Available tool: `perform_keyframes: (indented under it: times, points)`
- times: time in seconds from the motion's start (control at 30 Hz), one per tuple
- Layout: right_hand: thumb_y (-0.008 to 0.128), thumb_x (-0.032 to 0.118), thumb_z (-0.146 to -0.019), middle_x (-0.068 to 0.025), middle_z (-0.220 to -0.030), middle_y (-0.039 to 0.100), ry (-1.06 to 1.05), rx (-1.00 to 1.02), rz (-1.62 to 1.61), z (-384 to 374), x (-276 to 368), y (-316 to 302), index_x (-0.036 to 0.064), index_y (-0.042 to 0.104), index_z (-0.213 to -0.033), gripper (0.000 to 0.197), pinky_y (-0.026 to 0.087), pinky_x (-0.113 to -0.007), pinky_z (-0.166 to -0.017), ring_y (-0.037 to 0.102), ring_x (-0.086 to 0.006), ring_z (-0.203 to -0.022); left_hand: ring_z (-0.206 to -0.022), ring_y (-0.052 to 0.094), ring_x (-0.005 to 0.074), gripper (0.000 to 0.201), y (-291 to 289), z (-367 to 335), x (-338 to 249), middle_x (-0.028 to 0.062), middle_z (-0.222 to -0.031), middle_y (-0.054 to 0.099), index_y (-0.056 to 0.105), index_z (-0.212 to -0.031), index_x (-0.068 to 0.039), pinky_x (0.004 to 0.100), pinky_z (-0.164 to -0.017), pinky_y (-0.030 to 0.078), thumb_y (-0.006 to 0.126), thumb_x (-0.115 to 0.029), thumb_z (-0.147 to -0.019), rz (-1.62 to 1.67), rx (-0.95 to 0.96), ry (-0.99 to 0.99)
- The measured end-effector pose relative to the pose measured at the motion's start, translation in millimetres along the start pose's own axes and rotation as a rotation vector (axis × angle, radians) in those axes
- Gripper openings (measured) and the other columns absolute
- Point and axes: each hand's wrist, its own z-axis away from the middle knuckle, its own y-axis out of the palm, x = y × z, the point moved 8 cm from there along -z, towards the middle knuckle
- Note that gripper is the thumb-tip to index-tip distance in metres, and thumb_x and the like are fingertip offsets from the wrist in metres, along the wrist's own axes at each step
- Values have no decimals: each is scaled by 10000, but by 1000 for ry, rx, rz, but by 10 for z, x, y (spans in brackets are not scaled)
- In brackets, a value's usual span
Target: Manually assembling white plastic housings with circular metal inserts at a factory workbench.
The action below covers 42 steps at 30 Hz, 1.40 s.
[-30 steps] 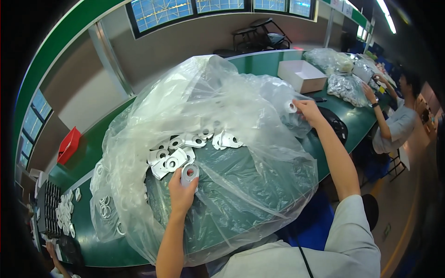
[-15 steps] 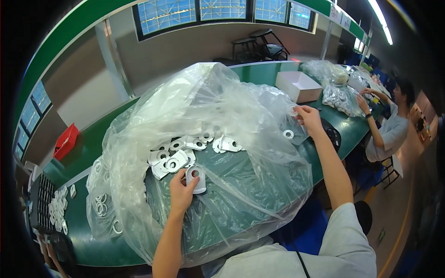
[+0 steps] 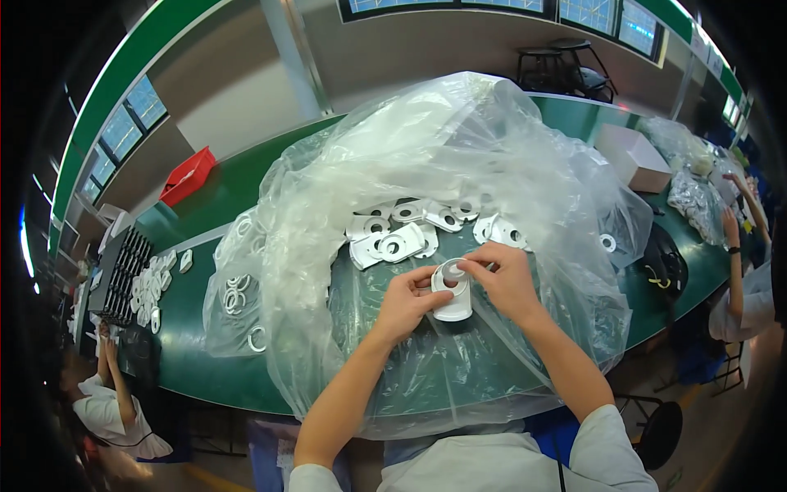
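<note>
Between my two hands is a white plastic plate [image 3: 453,311] with a round hole and a rounded end. My left hand [image 3: 402,307] grips its left edge, thumb at the front. My right hand [image 3: 508,283] pinches a thin white ring [image 3: 445,267] against the plate's hole; fingertips cover part of it. Just beyond, similar white plates [image 3: 398,243] lie heaped in the mouth of a large clear plastic bag [image 3: 328,176], which spreads over the green table under my hands.
Loose white rings [image 3: 235,297] lie in a clear bag on the left, and another ring [image 3: 607,243] at the right. Farther left are a heap of small white parts [image 3: 147,289], a black rack [image 3: 121,275] and a red bin [image 3: 188,175]. A white box [image 3: 631,157] stands back right. People work at both sides.
My right hand has come in from the bag at the right, bringing the ring to the plate in my left hand. The view has swung left, showing more of the person on that side.
</note>
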Motion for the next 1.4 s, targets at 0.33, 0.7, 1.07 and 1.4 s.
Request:
perform_keyframes:
  times: [0.33,0.7,1.07,1.4]
  points:
    - [737,180,-708,-69,-1060,577,-504,-4,306,153,348,84,137,707,-927,225,486,-340,-700,550,-249,-939,-849,637,131,328,-77,13,-30,97,-1000,639,547,-1151,39,253,-714,536,618,-16,-836,102,-47,41]
    - [505,40,-893,-92,-1163,557,79,58,-642,125,-228,340,-6,417,-1311,429,445,-292,-845,537,-145,-1011,-830,625,115,233,-107,29,-203,76,-961,660,590,-1099,32,264,-694,533,560,-90,-903,67,-162,183]
    - [377,296,-982,-156,-883,648,290,360,-683,150,-381,810,32,496,-1045,296,391,-194,-358,656,-184,-636,-746,607,113,216,-1105,1467,-1202,62,-927,624,622,-1040,-11,220,-604,484,554,6,-836,-764,-868,535]
    - [396,183,-959,-158,-954,645,351,388,-730,176,-344,861,12,479,-1134,258,445,-211,-429,663,-186,-716,-792,569,278,186,-2252,2124,-858,109,-864,589,647,-832,-29,364,-713,467,728,-106,-682,-1329,-852,25]
